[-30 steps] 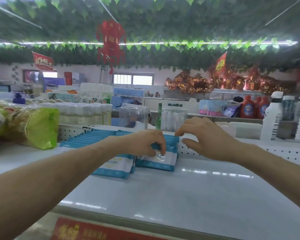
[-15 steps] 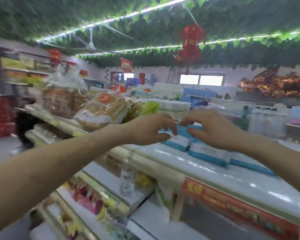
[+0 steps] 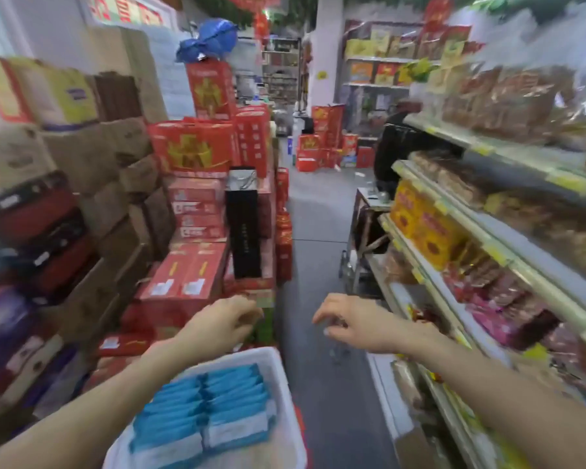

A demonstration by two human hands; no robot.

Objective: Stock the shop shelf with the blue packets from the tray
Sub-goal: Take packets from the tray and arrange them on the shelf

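Blue packets (image 3: 203, 411) lie in rows in the white tray (image 3: 285, 384), lower centre. Left hand (image 3: 222, 324) and right hand (image 3: 356, 324) hover above, fingers loosely curled, grasping nothing. Advice: lower both hands, pinch one stack squarely, then turn to the shelf (image 3: 481, 238) at right.

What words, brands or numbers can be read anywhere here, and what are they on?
Nothing can be read for certain, because the whole picture is motion-blurred.
On the red cartons: gold emblem and print, blurred.
On the white stickers lower down: too blurred.
On the blue packets in the tray: white panels, unreadable.
On the yellow shelf-edge tags: too small.
On the red sign, top left: characters blurred.
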